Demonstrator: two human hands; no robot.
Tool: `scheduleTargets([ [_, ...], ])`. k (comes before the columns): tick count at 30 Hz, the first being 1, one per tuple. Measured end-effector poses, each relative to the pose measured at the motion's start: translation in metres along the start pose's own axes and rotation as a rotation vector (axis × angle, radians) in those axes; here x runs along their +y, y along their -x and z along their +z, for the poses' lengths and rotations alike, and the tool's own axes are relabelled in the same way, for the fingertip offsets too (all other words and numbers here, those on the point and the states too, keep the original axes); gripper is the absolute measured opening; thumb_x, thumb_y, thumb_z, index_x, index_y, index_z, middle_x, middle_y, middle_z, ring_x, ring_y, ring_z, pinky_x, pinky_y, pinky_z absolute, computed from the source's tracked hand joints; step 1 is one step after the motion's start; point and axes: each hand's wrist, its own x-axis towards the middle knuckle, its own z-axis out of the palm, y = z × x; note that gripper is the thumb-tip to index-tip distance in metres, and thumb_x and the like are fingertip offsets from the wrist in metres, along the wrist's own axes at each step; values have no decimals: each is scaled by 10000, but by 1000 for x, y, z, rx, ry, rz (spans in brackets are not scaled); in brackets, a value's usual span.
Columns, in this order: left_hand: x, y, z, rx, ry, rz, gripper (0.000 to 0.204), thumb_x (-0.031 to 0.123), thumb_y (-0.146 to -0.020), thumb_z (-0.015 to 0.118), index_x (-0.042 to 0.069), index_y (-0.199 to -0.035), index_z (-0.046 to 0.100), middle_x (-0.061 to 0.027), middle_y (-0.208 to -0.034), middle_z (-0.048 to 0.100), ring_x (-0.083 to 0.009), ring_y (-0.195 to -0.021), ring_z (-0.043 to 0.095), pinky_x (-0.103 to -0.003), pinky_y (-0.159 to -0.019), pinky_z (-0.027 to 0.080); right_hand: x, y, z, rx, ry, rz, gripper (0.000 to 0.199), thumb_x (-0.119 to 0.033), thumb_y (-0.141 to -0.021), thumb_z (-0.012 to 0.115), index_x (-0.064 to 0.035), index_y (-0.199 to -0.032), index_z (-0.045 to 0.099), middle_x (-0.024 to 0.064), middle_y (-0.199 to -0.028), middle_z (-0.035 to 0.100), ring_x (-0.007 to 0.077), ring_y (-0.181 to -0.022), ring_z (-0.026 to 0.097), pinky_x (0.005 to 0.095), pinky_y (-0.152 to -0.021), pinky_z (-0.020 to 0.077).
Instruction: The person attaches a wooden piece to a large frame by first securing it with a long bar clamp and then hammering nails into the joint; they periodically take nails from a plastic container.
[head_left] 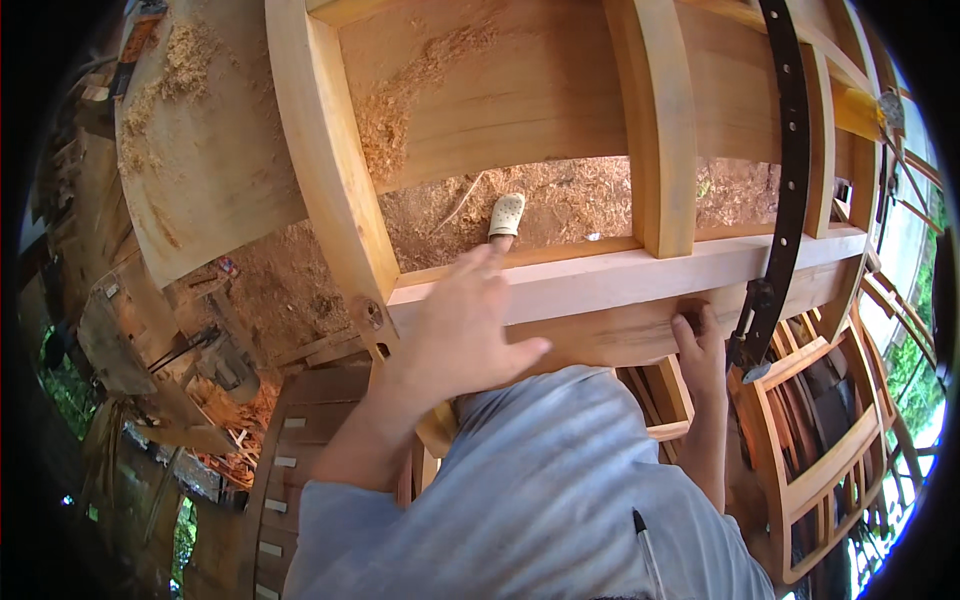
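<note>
A wooden frame lies in front of me, with a pale front rail [600, 283], a left side piece [335, 150] and a crosspiece [655, 130]. My left hand [455, 330] is over the left end of the rail, fingers stretched out and thumb apart, holding nothing visible. My right hand [703, 345] is at the board [590, 340] below the rail, its fingers bent against the face by a dark spot. Whether something small is between those fingers is hidden. Just right of that hand, a black bar clamp [790, 150] with a row of holes crosses the frame.
Wood shavings cover the ground [570, 195] and lie on a broad board [200, 150] at the left. A slatted wooden piece [300, 450] stands lower left. Another curved frame [830, 460] leans at the right. A light clog [507, 213] shows through the frame.
</note>
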Motion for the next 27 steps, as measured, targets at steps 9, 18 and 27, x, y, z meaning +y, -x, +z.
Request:
scheduleTargets([
  [9,-19,-37,-25,268,245,149,383,203,-860,721,-22,-1170,703,-261,-1232,667,-390,-1151,651,-452,-1011,520,0,-13,3,40,82,-6,276,-148,-951,657,33,-1149,595,77,-999,630,153,-883,574,321,-837,485],
  [18,-58,-67,-55,-383,79,-132,279,118,-803,696,11,-1050,764,-194,-1000,737,-337,-943,704,-423,-834,551,8,-13,-1,23,34,56,231,-123,-953,641,38,-1117,611,74,-984,629,139,-902,577,307,-851,476],
  [27,-68,-77,-53,-501,41,-88,150,110,-782,707,5,-877,758,-171,-863,722,-327,-815,689,-405,-744,551,12,-9,1,30,-53,90,139,-89,-961,615,1,-1067,614,36,-986,611,131,-953,547,283,-902,442],
])
